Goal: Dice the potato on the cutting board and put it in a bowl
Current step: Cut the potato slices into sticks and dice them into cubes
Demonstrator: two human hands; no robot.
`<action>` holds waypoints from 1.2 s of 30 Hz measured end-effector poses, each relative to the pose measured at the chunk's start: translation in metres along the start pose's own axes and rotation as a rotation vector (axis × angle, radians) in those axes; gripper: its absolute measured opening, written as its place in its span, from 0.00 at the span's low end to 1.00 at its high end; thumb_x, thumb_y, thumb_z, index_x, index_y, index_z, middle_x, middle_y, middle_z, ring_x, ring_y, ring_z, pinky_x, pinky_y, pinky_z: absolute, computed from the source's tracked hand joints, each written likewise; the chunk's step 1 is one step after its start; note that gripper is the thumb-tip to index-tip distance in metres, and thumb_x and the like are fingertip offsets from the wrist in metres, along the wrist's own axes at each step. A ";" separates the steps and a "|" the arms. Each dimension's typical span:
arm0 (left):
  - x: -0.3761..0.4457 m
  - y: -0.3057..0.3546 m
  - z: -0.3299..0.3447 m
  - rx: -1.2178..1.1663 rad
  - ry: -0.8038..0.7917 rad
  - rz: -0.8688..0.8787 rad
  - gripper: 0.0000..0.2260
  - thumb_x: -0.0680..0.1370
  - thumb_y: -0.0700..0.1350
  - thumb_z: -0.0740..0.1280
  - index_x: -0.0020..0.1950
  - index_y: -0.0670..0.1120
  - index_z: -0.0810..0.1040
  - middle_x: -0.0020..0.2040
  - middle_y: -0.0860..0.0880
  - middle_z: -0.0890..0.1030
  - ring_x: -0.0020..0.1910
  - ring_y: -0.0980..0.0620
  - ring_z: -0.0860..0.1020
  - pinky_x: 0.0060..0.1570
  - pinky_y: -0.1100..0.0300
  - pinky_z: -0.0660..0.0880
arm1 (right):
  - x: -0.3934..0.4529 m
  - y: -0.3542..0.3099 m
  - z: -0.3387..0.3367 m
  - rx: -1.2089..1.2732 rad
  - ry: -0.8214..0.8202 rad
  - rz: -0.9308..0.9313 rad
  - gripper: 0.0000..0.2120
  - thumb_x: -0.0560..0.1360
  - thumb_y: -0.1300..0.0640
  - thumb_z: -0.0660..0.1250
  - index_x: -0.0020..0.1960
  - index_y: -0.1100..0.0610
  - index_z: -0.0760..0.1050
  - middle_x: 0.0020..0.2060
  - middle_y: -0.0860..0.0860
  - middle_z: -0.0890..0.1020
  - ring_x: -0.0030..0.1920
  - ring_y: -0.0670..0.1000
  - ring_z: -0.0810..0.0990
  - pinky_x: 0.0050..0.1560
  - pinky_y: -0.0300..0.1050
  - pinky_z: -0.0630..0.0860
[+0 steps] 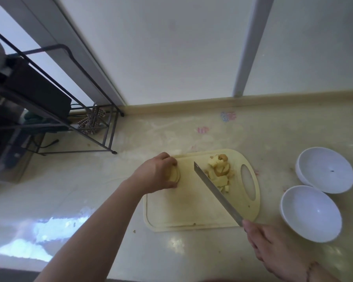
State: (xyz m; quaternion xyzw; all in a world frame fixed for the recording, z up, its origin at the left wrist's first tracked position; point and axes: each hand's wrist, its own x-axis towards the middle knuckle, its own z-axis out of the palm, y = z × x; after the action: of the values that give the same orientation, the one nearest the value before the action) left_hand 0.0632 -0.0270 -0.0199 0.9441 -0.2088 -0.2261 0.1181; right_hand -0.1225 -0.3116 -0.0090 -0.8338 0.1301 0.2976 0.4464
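A cream cutting board lies on the counter. At its far left corner my left hand grips the uncut part of the potato, fingers curled over it. A heap of cut potato pieces sits on the board's far right, beside the oval handle hole. My right hand holds a knife by the handle at the board's near right corner. The knife blade slants across the board between the potato and the heap. Two white bowls stand empty right of the board, a far bowl and a near bowl.
A black wire rack with a checked cloth stands at the counter's back left, next to dark appliances. A window and low ledge run along the back. A small potato scrap lies on the counter left of the board's near edge.
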 end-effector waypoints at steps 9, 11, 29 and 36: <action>0.010 -0.009 -0.010 -0.195 0.024 -0.111 0.19 0.67 0.49 0.80 0.52 0.54 0.75 0.46 0.57 0.74 0.45 0.54 0.73 0.42 0.59 0.74 | -0.002 -0.011 -0.003 -0.035 -0.004 0.006 0.25 0.78 0.38 0.52 0.31 0.54 0.65 0.21 0.48 0.69 0.22 0.43 0.66 0.30 0.38 0.63; 0.012 -0.011 -0.011 -0.201 -0.007 -0.099 0.16 0.69 0.48 0.78 0.51 0.54 0.74 0.46 0.57 0.74 0.42 0.54 0.73 0.39 0.60 0.73 | -0.003 -0.016 -0.004 -0.055 0.002 0.003 0.24 0.79 0.40 0.52 0.31 0.54 0.65 0.20 0.48 0.69 0.21 0.42 0.67 0.29 0.36 0.63; -0.003 0.002 0.012 0.199 0.102 0.253 0.30 0.67 0.62 0.69 0.66 0.53 0.75 0.61 0.53 0.75 0.67 0.47 0.66 0.75 0.41 0.48 | -0.005 -0.019 -0.001 0.078 -0.045 0.083 0.24 0.77 0.36 0.52 0.32 0.53 0.64 0.21 0.48 0.66 0.21 0.46 0.64 0.23 0.36 0.61; -0.036 0.049 0.070 0.182 0.192 0.261 0.32 0.67 0.62 0.66 0.70 0.52 0.71 0.61 0.51 0.76 0.63 0.44 0.71 0.66 0.39 0.63 | -0.007 -0.019 0.005 0.200 -0.021 0.134 0.28 0.70 0.29 0.53 0.30 0.53 0.63 0.22 0.50 0.64 0.22 0.51 0.60 0.23 0.38 0.58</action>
State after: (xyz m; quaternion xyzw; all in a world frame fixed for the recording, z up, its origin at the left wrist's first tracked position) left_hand -0.0162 -0.0628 -0.0519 0.9330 -0.3371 -0.0979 0.0796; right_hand -0.1213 -0.2970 0.0056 -0.7716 0.2098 0.3208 0.5076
